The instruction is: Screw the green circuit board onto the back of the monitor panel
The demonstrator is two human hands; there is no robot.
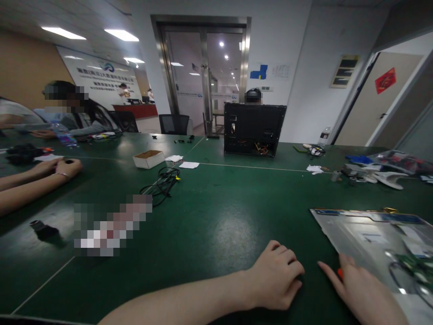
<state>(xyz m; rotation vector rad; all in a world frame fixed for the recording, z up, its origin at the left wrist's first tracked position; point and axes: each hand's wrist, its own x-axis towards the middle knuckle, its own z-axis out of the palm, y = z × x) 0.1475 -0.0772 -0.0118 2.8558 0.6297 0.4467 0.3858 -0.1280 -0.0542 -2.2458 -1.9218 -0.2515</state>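
My left hand point(278, 276) rests palm down on the green table point(216, 221). Its fingers are curled under, and nothing shows in them. To its right, my right hand point(367, 289) lies by the near left edge of a flat metal panel point(352, 230), thumb stretched out to the side. A small orange object point(340, 272) peeks out between thumb and fingers; the rest of it is hidden by the hand. On the panel are a green circuit board point(414, 268) and cables, partly cut off at the right edge.
Black cables point(164, 183), a white open box point(149, 159) and a black fitting point(43, 230) lie leftward, near a pixelated patch. Another person's hands point(66, 167) rest far left. A black open-backed casing point(253, 128) stands opposite. Plastic bags and parts point(389, 169) lie back right.
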